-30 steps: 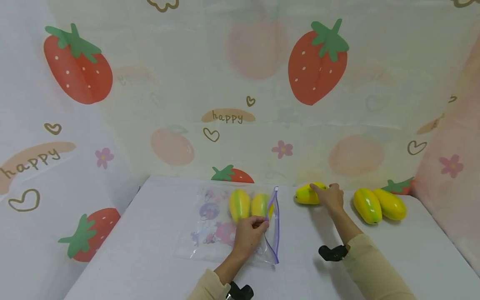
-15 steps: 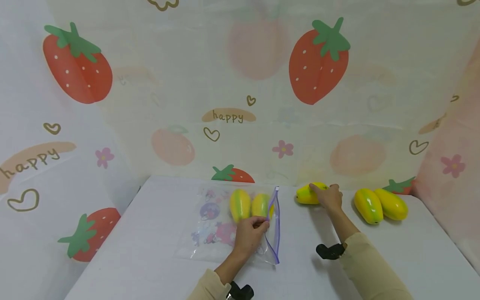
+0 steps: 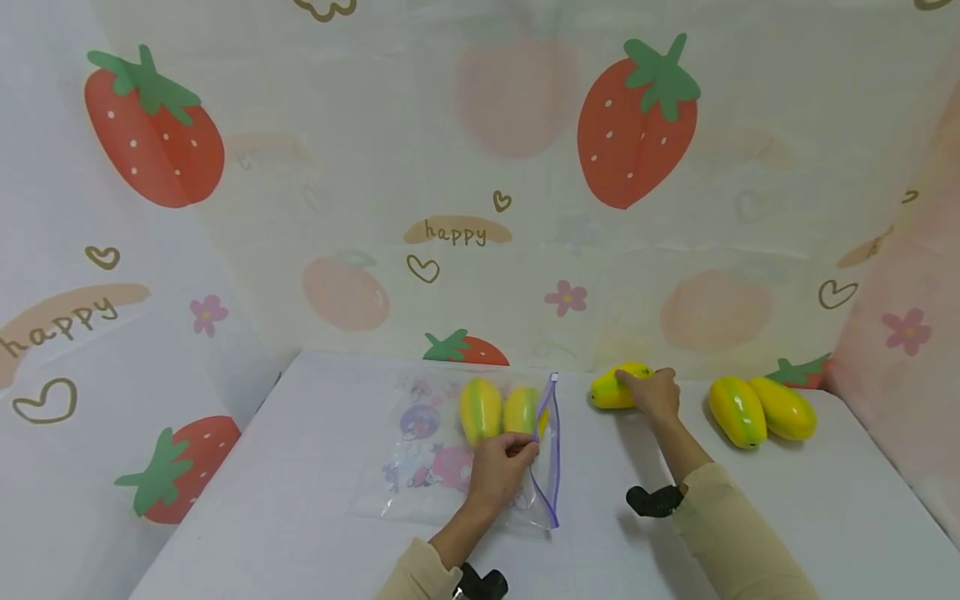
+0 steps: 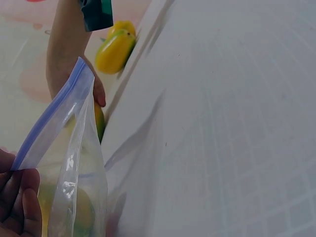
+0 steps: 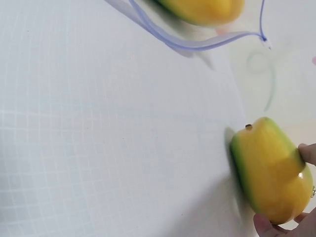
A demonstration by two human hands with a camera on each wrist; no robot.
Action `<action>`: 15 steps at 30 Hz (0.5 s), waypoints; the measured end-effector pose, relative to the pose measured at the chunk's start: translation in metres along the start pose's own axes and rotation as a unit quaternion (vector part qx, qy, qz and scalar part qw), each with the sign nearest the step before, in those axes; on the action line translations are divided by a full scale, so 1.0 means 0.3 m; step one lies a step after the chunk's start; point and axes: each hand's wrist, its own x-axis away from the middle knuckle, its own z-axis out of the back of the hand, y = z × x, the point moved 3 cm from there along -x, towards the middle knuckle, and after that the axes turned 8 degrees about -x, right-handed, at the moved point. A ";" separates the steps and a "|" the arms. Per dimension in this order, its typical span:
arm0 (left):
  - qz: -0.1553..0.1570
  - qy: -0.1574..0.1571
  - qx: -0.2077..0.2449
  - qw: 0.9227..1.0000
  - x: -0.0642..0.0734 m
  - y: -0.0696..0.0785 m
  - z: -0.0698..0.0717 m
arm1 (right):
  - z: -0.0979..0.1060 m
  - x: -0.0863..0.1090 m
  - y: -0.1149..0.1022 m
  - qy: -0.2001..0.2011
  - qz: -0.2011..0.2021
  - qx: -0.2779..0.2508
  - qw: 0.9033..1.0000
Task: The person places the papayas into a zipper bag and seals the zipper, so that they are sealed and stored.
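My left hand (image 3: 497, 473) pinches the purple zip edge at the mouth of a clear zip-lock bag (image 3: 553, 483), which lies on the table with its opening to the right. Inside it are two yellow-green papayas (image 3: 480, 410), partly behind the hand. Right of the bag, my right hand (image 3: 660, 395) grips another papaya (image 3: 611, 390) by its right end, near the back edge. The right wrist view has this papaya (image 5: 269, 170) held between the thumb and fingers. In the left wrist view the bag's mouth (image 4: 54, 111) stands partly apart.
Two more papayas (image 3: 737, 412) lie side by side at the right of the white table (image 3: 300, 467). A strawberry-printed cloth (image 3: 465, 292) rises behind the table. Pastel figures are printed on the bag.
My right wrist and forearm have shifted slightly left, while the hand stays at the papaya. The left hand and the bag look unchanged.
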 end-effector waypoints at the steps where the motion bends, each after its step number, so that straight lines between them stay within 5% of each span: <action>1: -0.002 -0.001 0.000 1.000 0.001 0.001 0.000 | 0.000 -0.001 0.001 0.000 -0.001 -0.003 1.000; 15: -0.005 0.004 0.000 1.000 -0.004 -0.001 -0.005 | -0.019 -0.011 -0.003 -0.003 -0.004 -0.012 1.000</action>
